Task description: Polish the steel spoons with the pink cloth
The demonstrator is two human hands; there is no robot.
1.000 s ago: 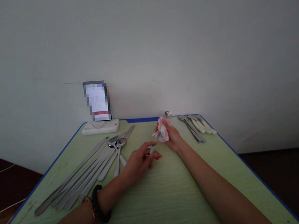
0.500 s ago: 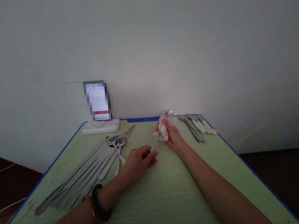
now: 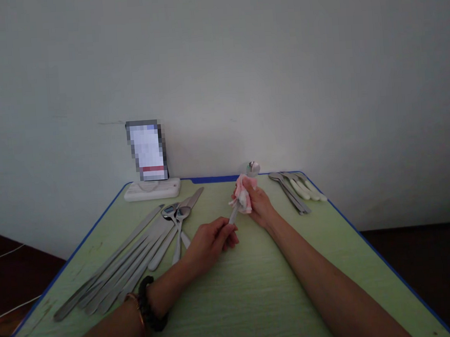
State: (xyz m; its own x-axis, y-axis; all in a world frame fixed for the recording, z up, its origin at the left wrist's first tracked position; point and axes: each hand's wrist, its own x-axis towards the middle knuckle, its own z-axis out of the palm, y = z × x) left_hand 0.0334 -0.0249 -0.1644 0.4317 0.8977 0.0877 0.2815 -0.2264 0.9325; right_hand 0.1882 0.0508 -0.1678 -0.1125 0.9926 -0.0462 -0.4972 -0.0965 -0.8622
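Note:
A metal spoon [image 3: 253, 168] is held slanting above the table, its bowl pointing away from me. My left hand [image 3: 216, 237] is closed on the end of its handle. Wrapped about the upper part of the handle is a pink and white cloth [image 3: 244, 199], pinched in my right hand [image 3: 259, 204]. The cloth hides the middle of the spoon. Left of my left hand lie several table knives [image 3: 127, 265], with two spoons [image 3: 181, 213] resting at their upper end.
At the back right lie metal spoons [image 3: 288, 192] and several pieces of cutlery with cream handles [image 3: 300, 190]. A phone [image 3: 146, 151] stands on a white base [image 3: 152, 190] at the back left. The green table [image 3: 234, 301] has a blue edge against the wall [image 3: 218, 76].
The spoon's bowl sits slightly higher and further left above the cloth. My right hand and the cloth have shifted slightly left; my left hand keeps its hold on the handle.

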